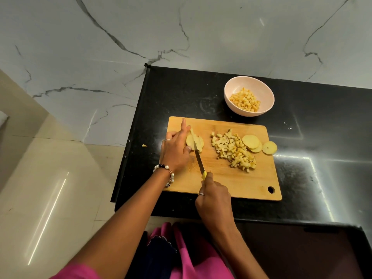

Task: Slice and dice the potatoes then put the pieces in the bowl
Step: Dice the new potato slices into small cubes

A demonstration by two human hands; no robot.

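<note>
The right hand (214, 195) is wrapped tight around the yellow handle of the knife (198, 158). The blade points away from it and sits across a stack of potato slices (194, 140). The left hand (177, 148) holds that stack down, with one finger stretched out straight and the others curled back at the stack's edge.

To cut well, I think the left fingertips should stay tucked away from the blade. The knife should go straight down, then move a little sideways for the next cut. Slow, even cuts should make pieces of the same size.

The slices under the knife are pale yellow, flat and partly cut into strips. Just beyond the right hand lies a heap of diced potato (234, 152), small blocky bits with some brown skin. Past that heap are three round slices (252, 142), not yet cut, one hanging over the edge of the cutting board (231, 184). Farther off, on the black worktop (312, 137), the bowl (267, 97) already holds some cubes.
</note>
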